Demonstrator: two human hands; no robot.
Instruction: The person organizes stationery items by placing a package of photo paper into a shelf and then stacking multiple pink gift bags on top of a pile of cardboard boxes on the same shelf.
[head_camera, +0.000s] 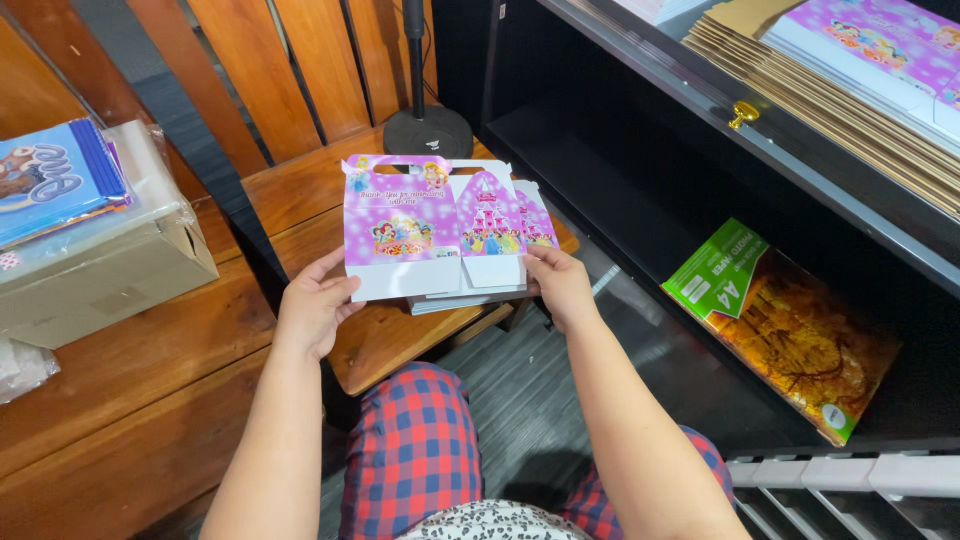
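Observation:
A flat, unfolded pink and purple party box (430, 225) with cartoon figures and a cut-out handle is held up over a small wooden stool (390, 335). My left hand (315, 300) grips its lower left white flap. My right hand (560, 285) holds the lower right edge. More flat sheets of the same kind lie stacked just beneath it, touching the stool top.
A cardboard carton (110, 265) wrapped in plastic with blue printed sheets on top sits on the wooden bench at left. A black stand base (428, 130) rests behind the stool. The dark shelf at right holds a green and orange paper pack (790, 330); flat box stacks (870, 70) lie above.

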